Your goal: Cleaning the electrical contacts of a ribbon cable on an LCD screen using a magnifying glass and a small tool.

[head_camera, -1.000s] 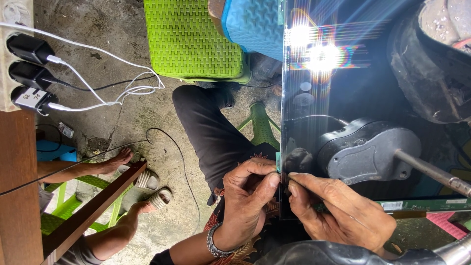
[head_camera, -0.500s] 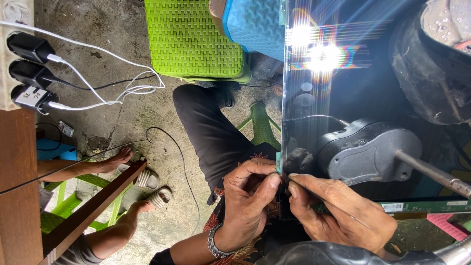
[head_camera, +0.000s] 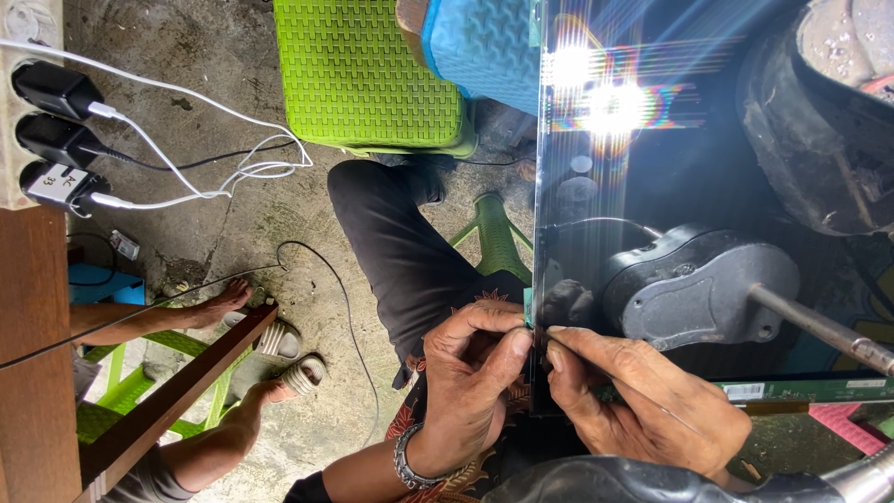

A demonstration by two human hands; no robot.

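A large dark glossy display panel (head_camera: 652,168) fills the right side of the head view, reflecting bright lights. My left hand (head_camera: 470,387), with a metal bracelet on its wrist, pinches the panel's near edge between thumb and fingers. Beside it my right hand (head_camera: 643,405) presses thumb and forefinger onto the same spot of the edge. A green circuit strip (head_camera: 801,389) runs along the panel's lower side by my right hand. A black moulded stand piece with a metal rod (head_camera: 698,289) lies on the panel just above my hands.
A green woven plastic stool (head_camera: 368,74) and a blue one (head_camera: 484,51) stand on the concrete floor. A power strip with plugged chargers (head_camera: 47,112) and white cables is at left. Another person's bare feet (head_camera: 223,303) and sandals (head_camera: 289,359) rest near a wooden table leg (head_camera: 168,401).
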